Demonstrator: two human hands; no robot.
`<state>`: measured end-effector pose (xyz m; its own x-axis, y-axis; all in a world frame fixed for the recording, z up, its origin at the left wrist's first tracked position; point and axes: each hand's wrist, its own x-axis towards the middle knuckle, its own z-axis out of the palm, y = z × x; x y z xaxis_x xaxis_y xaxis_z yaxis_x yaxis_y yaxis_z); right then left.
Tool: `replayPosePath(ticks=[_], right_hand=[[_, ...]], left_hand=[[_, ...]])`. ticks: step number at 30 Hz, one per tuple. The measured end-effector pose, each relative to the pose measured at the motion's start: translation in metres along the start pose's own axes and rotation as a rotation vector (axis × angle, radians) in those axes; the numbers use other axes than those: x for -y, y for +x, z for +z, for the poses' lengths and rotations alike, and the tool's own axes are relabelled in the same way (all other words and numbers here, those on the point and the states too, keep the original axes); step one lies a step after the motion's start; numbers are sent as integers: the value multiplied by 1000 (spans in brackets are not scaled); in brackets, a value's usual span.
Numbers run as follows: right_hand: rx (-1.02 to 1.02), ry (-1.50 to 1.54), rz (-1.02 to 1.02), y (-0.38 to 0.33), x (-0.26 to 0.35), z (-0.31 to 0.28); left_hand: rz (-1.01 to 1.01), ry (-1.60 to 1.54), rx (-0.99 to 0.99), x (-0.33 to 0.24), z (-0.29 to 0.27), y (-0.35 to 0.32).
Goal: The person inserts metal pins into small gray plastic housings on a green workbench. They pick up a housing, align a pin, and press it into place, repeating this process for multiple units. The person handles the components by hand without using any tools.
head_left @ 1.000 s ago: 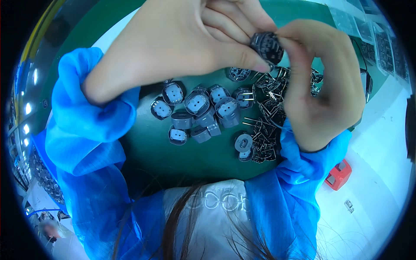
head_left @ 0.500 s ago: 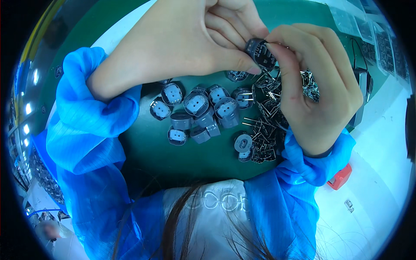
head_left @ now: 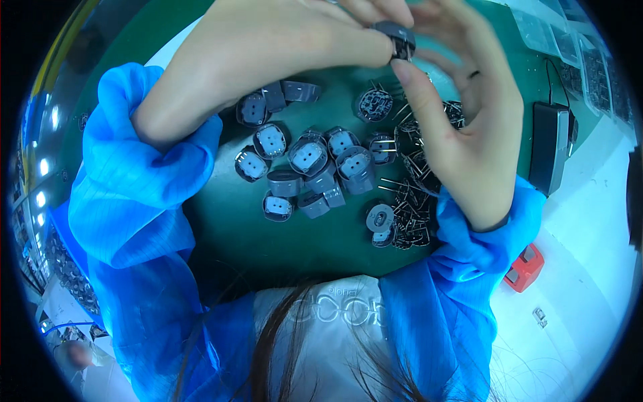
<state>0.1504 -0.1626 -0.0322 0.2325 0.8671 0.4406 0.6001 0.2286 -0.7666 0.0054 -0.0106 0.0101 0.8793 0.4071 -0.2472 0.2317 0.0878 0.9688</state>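
Round grey part [head_left: 396, 39] pinched by both hands above green mat [head_left: 268, 248]

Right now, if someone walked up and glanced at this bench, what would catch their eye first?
First, the two bare hands raised at the top of the view, the left hand and right hand pinching one small dark round part between their fingertips. Below them a heap of grey caps lies on the green mat, with dark parts with wire pins piled to the right. The bright blue sleeves frame everything.
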Motion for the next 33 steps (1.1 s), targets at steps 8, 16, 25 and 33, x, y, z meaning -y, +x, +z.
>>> replayPosePath(ticks=[8,16,25,33], right_hand=[[-69,395,359,-2,9,-2],[-31,223,306,-5,-6,-16],[101,-53,284,8,9,-10],[266,-403,266,-6,18,-2]], left_hand=[[162,-36,-57,-4,6,-7],[358,414,-291,-1,35,-16],[347,555,-182,0,-23,1],[349,1455,-573,29,-98,17]])
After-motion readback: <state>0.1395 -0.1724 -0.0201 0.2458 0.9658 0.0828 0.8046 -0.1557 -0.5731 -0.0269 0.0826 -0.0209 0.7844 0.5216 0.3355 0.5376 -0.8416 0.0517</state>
